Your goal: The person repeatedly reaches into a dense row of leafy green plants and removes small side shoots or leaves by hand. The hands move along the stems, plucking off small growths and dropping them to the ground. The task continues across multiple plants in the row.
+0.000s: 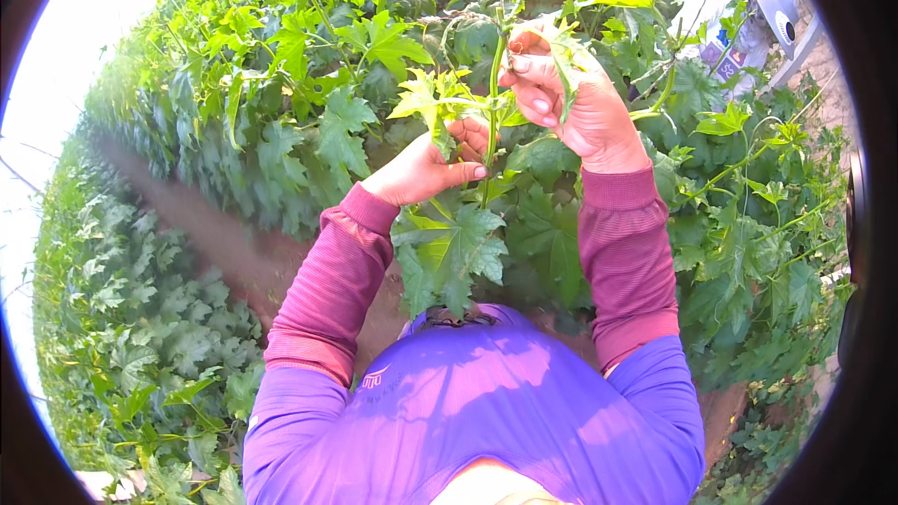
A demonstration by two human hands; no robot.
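A thick green plant stem (495,84) stands upright in front of me, with lobed leaves around it. My left hand (445,163) is at the lower part of this stem, its thumb on the near side and its fingers partly hidden behind leaf and stem. My right hand (561,88) is higher, just right of the stem, fingers curled and thumb pinched against the forefinger beside a thin tendril or stalk. A pale green leaf (567,63) hangs across its fingers. Below my left hand spreads a large lobed leaf (459,245).
Dense rows of leafy vines (280,84) fill the far side and the right. A strip of bare soil (231,252) runs between them and low plants (161,337) at the left. White bags (744,28) bearing print hang or lie near a pale post at the upper right.
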